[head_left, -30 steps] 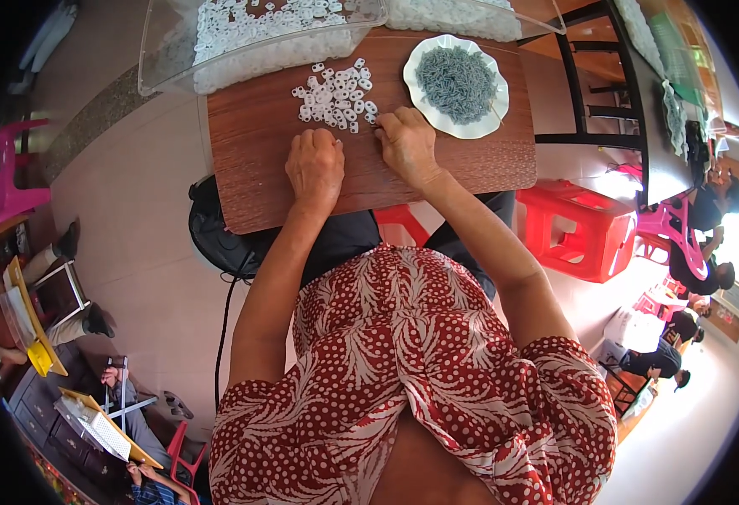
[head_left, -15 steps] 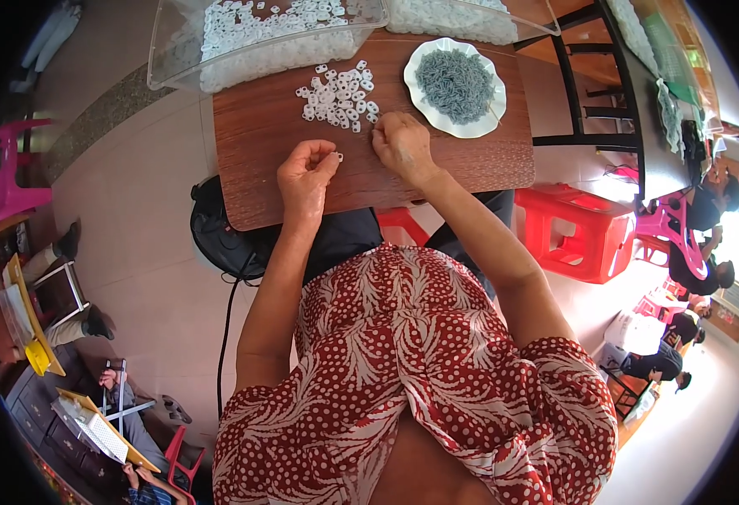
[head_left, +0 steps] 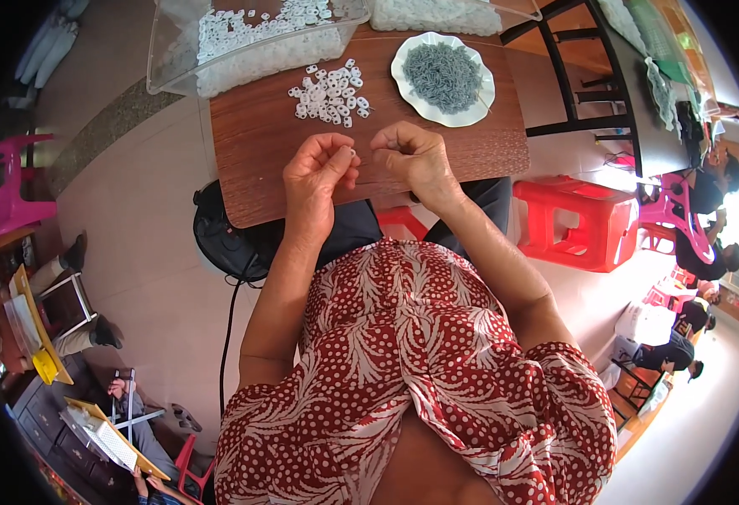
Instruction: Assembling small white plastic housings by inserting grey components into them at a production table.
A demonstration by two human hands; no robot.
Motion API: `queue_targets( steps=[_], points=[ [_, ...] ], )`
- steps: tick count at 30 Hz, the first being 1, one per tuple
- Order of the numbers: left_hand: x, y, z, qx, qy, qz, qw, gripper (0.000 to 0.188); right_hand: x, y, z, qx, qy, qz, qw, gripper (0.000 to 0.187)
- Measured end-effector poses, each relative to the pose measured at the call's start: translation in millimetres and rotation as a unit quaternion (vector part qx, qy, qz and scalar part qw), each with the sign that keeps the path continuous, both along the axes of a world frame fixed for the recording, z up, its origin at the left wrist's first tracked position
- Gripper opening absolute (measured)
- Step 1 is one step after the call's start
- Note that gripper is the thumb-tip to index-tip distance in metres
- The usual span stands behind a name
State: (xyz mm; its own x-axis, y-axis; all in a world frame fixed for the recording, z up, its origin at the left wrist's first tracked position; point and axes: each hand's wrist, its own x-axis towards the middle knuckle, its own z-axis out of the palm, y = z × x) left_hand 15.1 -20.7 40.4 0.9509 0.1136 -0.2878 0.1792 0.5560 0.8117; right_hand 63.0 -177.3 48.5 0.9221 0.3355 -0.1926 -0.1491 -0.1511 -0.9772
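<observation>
My left hand (head_left: 317,172) is raised over the near part of the brown wooden table (head_left: 256,160). Between its thumb and forefinger is a small white plastic piece (head_left: 352,152), mostly covered by the fingertips. Close by on the right, my right hand (head_left: 420,164) faces it with thumb and fingers pinched; whatever they may hold is too small to make out. A small gap separates the two hands. Beyond them lies a loose pile of white two-holed plastic pieces (head_left: 329,94). Slim grey pieces (head_left: 443,77) are heaped in a white scalloped plate (head_left: 400,91) to the right.
Clear plastic bins (head_left: 260,52) of white pieces line the table's far side. A red stool (head_left: 576,223) stands right of the table, and a black bag (head_left: 226,240) rests below its left edge. Other people sit farther off at both sides.
My right hand has come up off the table beside the white pile, toward me and nearer my left hand. The left hand has shifted slightly right, keeping the white piece.
</observation>
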Motion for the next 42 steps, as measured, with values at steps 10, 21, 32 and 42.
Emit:
queue_targets(
  steps=[10,21,32,42],
  points=[
    [-13.2,-7.8,13.4,0.031,0.0,0.005,1.0,0.013,-16.7,1.3,28.9,0.111,0.03,0.014,0.993,0.015],
    [-23.4,-15.6,17.9,0.088,-0.03,-0.016,0.996,0.011,-23.6,-3.8,27.1,0.04,-0.006,0.008,0.999,0.018],
    [-25.6,-13.3,15.2,0.138,-0.041,-0.02,0.989,0.009,-23.5,-2.4,32.1,0.061,0.02,0.009,0.998,0.017],
    [-24.2,-13.0,16.6,0.148,-0.046,-0.019,0.988,0.011,-20.8,-3.4,32.0,0.022,0.002,0.028,0.999,0.016]
  ],
)
